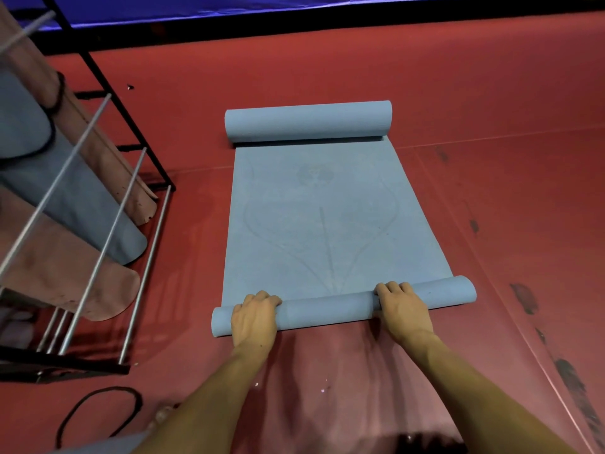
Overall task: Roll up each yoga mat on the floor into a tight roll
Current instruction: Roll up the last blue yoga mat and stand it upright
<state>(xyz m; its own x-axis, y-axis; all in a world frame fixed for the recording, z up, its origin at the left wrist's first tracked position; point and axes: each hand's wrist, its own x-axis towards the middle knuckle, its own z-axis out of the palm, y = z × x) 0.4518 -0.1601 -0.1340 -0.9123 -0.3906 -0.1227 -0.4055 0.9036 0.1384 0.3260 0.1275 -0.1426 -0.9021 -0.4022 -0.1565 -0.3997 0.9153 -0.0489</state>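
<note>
Blue yoga mat (pixel 314 217) on red floor (pixel 491 158), curled at both ends.
Left grip (pixel 253 317) and right grip (pixel 404 309) both clasping the near roll (pixel 327 308); left of mat, metal rack (pixel 98 224) with hanging mats, black strap (pixel 98 411) nearby.

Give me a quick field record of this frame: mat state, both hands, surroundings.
mat: blue yoga mat on the red floor, middle part flat
near end: rolled into a thin roll
far end: curled into a thicker roll
left hand: on the near roll, fingers curled over it
right hand: on the near roll, fingers curled over it
rack: to the left, metal bars, pink and blue mats hanging
loose item: black strap on the floor, near left
</note>
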